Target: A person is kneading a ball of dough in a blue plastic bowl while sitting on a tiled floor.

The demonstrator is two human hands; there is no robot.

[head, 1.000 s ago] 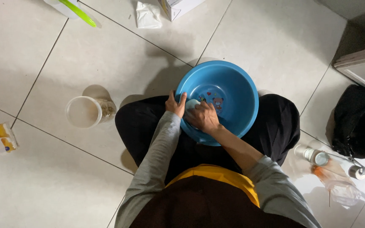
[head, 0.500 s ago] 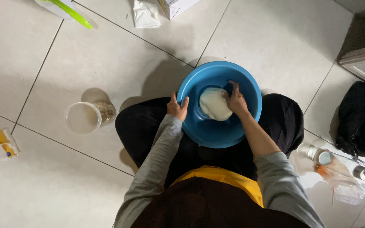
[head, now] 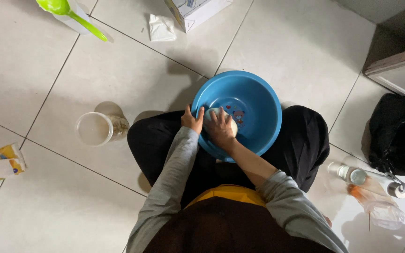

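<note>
Left hand grips the blue basin rim, right hand presses flat on the pale dough — best to keep the rim braced so it won't slide

Seated on the tiled floor with a blue basin between the knees, the person grips its near rim with the left hand while the right hand presses a pale lump of dough inside, a clear plastic cup lying nearby.
</note>
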